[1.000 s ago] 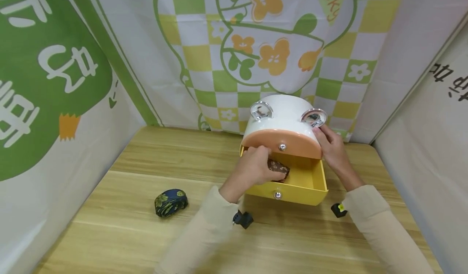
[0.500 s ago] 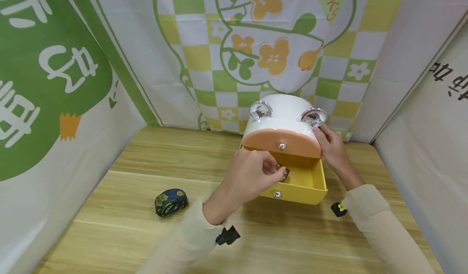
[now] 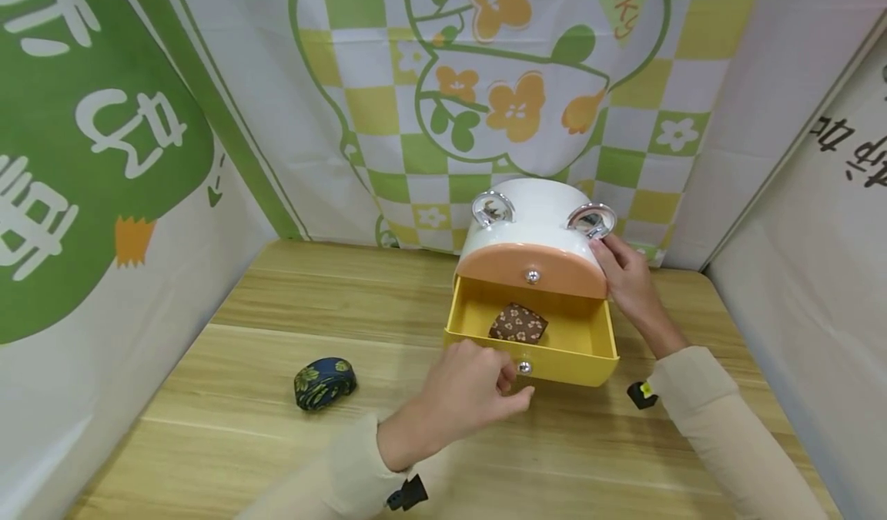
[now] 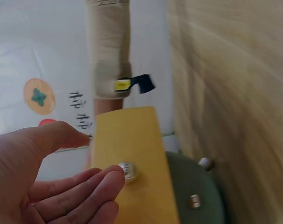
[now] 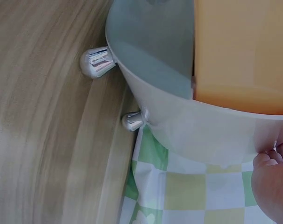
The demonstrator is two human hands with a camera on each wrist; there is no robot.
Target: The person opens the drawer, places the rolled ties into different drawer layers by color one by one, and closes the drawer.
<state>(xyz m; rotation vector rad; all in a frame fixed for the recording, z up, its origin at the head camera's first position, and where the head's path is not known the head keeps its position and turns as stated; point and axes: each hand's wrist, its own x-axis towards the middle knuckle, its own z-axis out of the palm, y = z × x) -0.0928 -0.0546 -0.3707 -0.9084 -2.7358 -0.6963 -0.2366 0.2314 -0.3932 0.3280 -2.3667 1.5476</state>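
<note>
A small drawer box (image 3: pixel 540 216) has a white top, a peach upper drawer front (image 3: pixel 506 263) and a yellow lower drawer (image 3: pixel 575 367), which is pulled out. Inside that drawer lies a rolled brown flowered necktie (image 3: pixel 518 324). My left hand (image 3: pixel 463 391) hovers in front of the yellow drawer with relaxed fingers and holds nothing. In the left wrist view, its fingertips are close to the drawer's silver knob (image 4: pixel 128 171); contact is unclear. My right hand (image 3: pixel 632 285) holds the box's right side, its bent fingers partly visible in the right wrist view.
A rolled navy necktie with yellow-green flowers (image 3: pixel 324 384) lies on the wooden table (image 3: pixel 229 427), left of the box. Two silver rings (image 3: pixel 493 209) stick up from the box top. Printed cloth walls (image 3: pixel 637 119) enclose the back and sides.
My left hand has let go of the brown necktie, come out of the drawer and moved down to its front. The necktie stays inside. My right hand has kept its place.
</note>
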